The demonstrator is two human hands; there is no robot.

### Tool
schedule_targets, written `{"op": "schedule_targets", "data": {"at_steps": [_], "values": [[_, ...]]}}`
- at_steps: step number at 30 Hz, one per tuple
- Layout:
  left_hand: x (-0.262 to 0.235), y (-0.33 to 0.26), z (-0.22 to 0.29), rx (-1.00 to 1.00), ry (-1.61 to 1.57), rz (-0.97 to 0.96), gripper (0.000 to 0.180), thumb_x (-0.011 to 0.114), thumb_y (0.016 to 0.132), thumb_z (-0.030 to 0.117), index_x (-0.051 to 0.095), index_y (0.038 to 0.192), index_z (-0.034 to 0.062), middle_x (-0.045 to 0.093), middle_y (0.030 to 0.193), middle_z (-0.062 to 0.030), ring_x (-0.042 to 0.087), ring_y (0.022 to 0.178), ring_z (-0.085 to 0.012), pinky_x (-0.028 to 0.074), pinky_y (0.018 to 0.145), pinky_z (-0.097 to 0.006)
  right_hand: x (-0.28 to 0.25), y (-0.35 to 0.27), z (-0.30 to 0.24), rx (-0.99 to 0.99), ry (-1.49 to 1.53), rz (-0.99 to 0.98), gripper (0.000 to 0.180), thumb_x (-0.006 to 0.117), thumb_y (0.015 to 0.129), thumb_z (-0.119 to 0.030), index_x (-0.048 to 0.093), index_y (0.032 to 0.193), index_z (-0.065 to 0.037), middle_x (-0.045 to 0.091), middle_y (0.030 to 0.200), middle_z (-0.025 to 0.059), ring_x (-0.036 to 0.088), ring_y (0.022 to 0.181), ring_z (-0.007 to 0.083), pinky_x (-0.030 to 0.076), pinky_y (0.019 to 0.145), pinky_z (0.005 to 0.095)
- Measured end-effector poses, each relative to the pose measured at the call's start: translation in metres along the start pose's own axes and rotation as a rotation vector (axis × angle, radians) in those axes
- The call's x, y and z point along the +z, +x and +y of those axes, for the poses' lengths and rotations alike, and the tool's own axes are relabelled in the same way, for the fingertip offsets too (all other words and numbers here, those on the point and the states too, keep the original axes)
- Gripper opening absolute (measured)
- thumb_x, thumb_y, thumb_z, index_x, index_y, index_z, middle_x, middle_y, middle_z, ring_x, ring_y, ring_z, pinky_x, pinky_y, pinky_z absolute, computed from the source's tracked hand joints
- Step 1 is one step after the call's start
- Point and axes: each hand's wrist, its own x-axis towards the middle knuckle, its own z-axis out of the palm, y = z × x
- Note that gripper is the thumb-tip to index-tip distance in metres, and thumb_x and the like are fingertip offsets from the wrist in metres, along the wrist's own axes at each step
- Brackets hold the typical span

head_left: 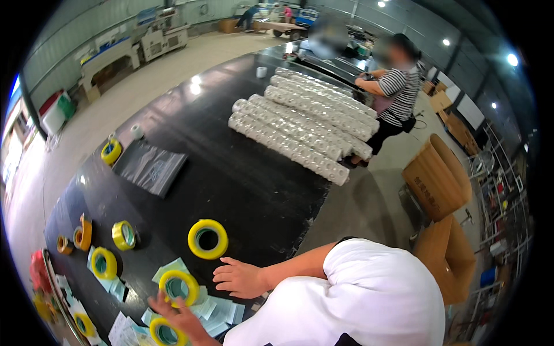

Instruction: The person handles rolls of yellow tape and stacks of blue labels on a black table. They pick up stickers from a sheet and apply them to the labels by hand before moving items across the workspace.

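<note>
My left hand reaches over the near edge of the black table with its fingers apart. Its fingertips overlap the rim of a yellow tape roll lying on light blue paper slips; whether they touch it, I cannot tell. Partly behind that wrist lies another yellow tape roll. My right hand is spread palm down just above or on the table, holding nothing. Beyond its fingers, apart from them, a larger-looking yellow tape roll lies flat on the black surface.
More tape rolls are scattered leftward, beside a stack of grey plastic bags. Long, shiny wrapped white rolls lie across the far right. A person in a striped shirt stands past them. Cardboard boxes line the right side.
</note>
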Motion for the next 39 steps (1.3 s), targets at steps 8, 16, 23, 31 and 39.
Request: {"op": "schedule_targets", "data": {"at_steps": [8,16,23,31,39], "values": [[0.005,0.034,0.055,0.015,-0.109,0.273,0.055,0.052,0.101,0.011,0.026,0.149,0.0009,0.056,0.132,-0.0161,0.055,0.120,-0.0245,0.042,0.105,-0.033,-0.059,-0.082,0.009,0.131,0.017,0.064,0.044,0.070,0.084,-0.021,0.061,0.125,-0.006,0.055,0.134,0.0139,0.043,0.133,0.0294,0.022,0.116,0.0536],[0.119,-0.066,0.150,0.099,-0.315,-0.029,0.057,0.052,0.100,0.008,0.026,0.150,0.0005,0.057,0.129,-0.0160,0.055,0.119,-0.0217,0.041,0.105,-0.032,-0.111,-0.220,0.032,0.238,-0.033,0.271,0.046,0.069,0.085,-0.025,0.059,0.126,-0.008,0.055,0.133,0.0111,0.045,0.132,0.0275,0.024,0.115,0.0522],[0.203,-0.151,0.185,-0.032,-0.280,-0.278,0.072,0.061,0.092,0.006,0.021,0.151,-0.0015,0.059,0.122,-0.0166,0.059,0.105,-0.0196,0.046,0.095,-0.029,-0.177,-0.338,0.035,0.668,0.010,0.069,0.045,0.071,0.082,-0.027,0.059,0.122,-0.010,0.060,0.124,0.0088,0.053,0.121,0.0276,0.033,0.107,0.0514],[0.190,-0.228,0.207,-0.117,0.066,-0.452,0.064,0.069,0.085,0.015,0.034,0.135,-0.0060,0.047,0.138,-0.0240,0.063,0.113,-0.0340,0.049,0.096,-0.040,-0.166,-0.387,0.038,0.481,0.020,0.297,0.045,0.077,0.073,-0.021,0.063,0.112,-0.004,0.065,0.114,0.0138,0.059,0.109,0.0350,0.045,0.095,0.0455],[0.110,-0.247,0.164,-0.221,0.160,-0.255,0.089,0.070,0.087,0.020,0.014,0.151,-0.0059,0.064,0.121,-0.0175,0.063,0.111,-0.0290,0.048,0.097,-0.039,-0.126,-0.395,0.044,0.402,0.038,0.259,0.046,0.074,0.077,-0.016,0.060,0.119,-0.003,0.061,0.121,0.0169,0.055,0.115,0.0365,0.042,0.100,0.0452]]}}
